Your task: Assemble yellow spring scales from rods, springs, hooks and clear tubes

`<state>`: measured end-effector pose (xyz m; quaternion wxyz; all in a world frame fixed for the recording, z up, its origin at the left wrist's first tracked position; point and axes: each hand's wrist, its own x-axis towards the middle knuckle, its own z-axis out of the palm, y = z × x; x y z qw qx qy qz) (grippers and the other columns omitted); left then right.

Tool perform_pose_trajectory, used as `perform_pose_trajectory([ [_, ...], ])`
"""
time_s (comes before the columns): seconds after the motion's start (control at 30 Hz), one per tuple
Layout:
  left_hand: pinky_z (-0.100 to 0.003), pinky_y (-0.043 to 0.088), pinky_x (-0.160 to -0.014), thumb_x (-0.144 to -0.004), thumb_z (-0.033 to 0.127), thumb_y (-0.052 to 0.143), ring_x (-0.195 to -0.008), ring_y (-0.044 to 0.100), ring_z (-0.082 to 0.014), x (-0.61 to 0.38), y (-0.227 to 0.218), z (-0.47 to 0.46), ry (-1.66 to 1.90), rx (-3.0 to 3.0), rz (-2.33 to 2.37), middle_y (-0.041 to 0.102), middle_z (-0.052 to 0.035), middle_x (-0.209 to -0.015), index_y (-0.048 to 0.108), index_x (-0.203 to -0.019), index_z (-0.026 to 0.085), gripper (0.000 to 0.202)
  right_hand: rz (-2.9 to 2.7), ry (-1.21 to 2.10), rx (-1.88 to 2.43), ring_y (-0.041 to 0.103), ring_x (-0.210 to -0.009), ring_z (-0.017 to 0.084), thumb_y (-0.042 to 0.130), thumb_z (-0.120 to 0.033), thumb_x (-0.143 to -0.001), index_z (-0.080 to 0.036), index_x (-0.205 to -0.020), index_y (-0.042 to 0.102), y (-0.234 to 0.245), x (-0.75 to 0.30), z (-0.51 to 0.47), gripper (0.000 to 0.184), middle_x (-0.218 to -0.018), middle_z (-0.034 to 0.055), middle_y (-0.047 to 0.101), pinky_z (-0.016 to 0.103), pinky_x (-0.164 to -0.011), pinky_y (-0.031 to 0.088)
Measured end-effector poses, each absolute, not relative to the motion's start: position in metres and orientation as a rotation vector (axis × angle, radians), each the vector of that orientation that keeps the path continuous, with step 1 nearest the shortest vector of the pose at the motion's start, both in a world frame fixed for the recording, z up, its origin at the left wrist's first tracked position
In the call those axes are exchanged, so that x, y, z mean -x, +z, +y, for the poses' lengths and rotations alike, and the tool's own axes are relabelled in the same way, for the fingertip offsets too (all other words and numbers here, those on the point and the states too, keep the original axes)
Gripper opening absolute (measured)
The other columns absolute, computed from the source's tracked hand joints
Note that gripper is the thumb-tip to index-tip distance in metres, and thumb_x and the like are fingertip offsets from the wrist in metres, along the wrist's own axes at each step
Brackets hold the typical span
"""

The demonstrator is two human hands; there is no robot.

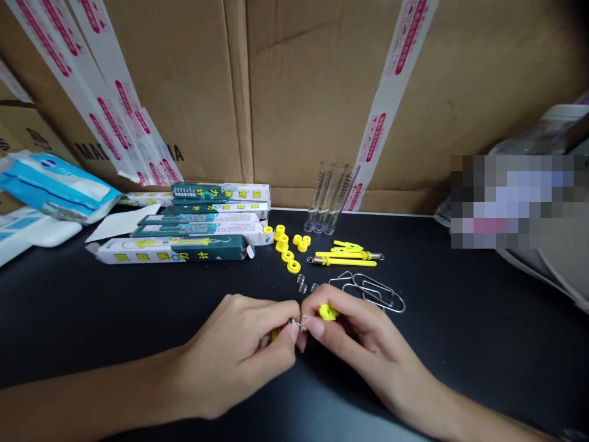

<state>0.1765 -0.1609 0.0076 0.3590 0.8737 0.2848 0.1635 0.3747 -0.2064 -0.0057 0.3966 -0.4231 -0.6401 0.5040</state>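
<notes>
Pinched tight — left hand [232,356] and right hand [363,347] meet on a tiny metal coil [299,320]

Both hands are almost shut, and their fingertips nearly touch. The left hand closes on a small yellow piece [275,334], with most of it hidden. The right hand curls around a yellow plastic part [328,312]. The shiny coil sits right between them, just above the black table [92,331]. It is too small and too covered to tell which hand really holds it.

That coil could go wrong first. If a finger slips or pushes too hard, it could jump out and roll away on the dark top, where it would be hard to see. The fingers also hide the join, so a part could sit crooked without showing.

Just past the hands lie two loose little springs [307,284] and some big wire clips [368,293]. A quick move could bump them. Farther back are yellow rings [285,245] and yellow sticks with metal ends [345,255]. Beyond those, glass tubes [330,199] lean by the cardboard wall [313,92] — a hard knock could tip them. Green-and-white boxes [193,248] lie to the left.
</notes>
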Motion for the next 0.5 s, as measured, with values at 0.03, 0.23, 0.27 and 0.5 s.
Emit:
perform_pose_trajectory([
  [0.03, -0.026, 0.031, -0.058, -0.097, 0.021, 0.033, -0.058, 0.047, -0.0115, -0.1773, 0.0085, -0.162, 0.409, -2.224, 0.744, 0.049, 0.0059, -0.065, 0.047, -0.074, 0.021, 0.027, -1.643, 1.248, 1.079, 0.048, -0.072, 0.015, 0.052, -0.039, -0.103, -0.022, -0.086, 0.061, -0.0054, -0.3744, -0.2072, 0.026, -0.078, -0.0013, 0.058, 0.029, -0.064, 0.034],
  [0.23, -0.027, 0.025, -0.055, -0.098, 0.023, 0.037, -0.059, 0.037, -0.0114, -0.1817, 0.0101, -0.163, 0.41, -2.13, 0.865, 0.039, 0.0066, -0.064, 0.035, -0.069, 0.021, 0.029, -1.695, 1.09, 1.152, 0.047, -0.071, 0.015, 0.047, -0.031, -0.104, -0.022, -0.087, 0.058, -0.0052, -0.3726, -0.2096, 0.022, -0.079, -0.0014, 0.056, 0.028, -0.064, 0.036],
  [0.27, -0.027, 0.025, -0.055, -0.097, 0.022, 0.037, -0.059, 0.036, -0.0113, -0.1821, 0.0098, -0.1629, 0.428, -2.124, 0.87, 0.038, 0.0068, -0.064, 0.035, -0.068, 0.021, 0.029, -1.695, 1.076, 1.163, 0.048, -0.072, 0.015, 0.046, -0.031, -0.104, -0.022, -0.088, 0.058, -0.0056, -0.3723, -0.2093, 0.022, -0.08, -0.0011, 0.057, 0.028, -0.065, 0.036],
  [0.5, -0.026, 0.024, -0.053, -0.092, 0.018, 0.039, -0.055, 0.033, -0.0098, -0.1818, 0.0086, -0.165, 0.498, -2.125, 0.873, 0.034, 0.008, -0.061, 0.033, -0.067, 0.02, 0.026, -1.584, 1.075, 1.163, 0.038, -0.062, 0.014, 0.042, -0.036, -0.106, -0.026, -0.102, 0.059, -0.0109, -0.3748, -0.21, 0.02, -0.073, -0.0045, 0.046, 0.026, -0.057, 0.033],
])
